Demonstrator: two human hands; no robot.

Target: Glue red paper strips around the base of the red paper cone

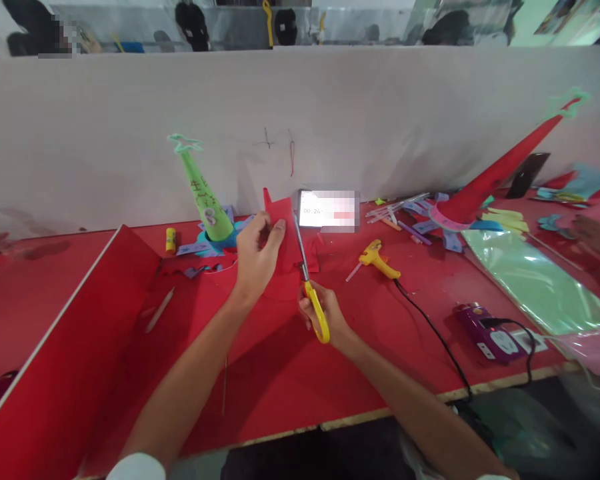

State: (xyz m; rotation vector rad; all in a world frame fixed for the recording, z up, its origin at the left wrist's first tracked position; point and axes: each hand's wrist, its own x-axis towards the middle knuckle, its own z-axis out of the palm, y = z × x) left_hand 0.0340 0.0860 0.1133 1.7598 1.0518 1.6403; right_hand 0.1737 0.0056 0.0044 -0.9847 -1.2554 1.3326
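My left hand [259, 250] pinches a sheet of red paper [285, 250] between thumb and fingers, holding it up off the table. In my right hand [325, 307] are scissors with yellow handles [318, 313], my fingers wrapped round the grips. The blades point up and away along the right edge of the red paper; whether they touch it I cannot tell. More red paper lies beneath on the red tabletop, hard to tell apart from it. Left of my left hand stands a green paper cone hat [207, 200] with a blue base.
A yellow hot glue gun [379, 259] lies to the right, its cord running to a purple power box [495, 333]. A phone [329, 210] leans on the back wall. A red cone hat [510, 163] tilts at right. A red divider [75, 340] rises at left. Another person's hand [597, 237] shows far right.
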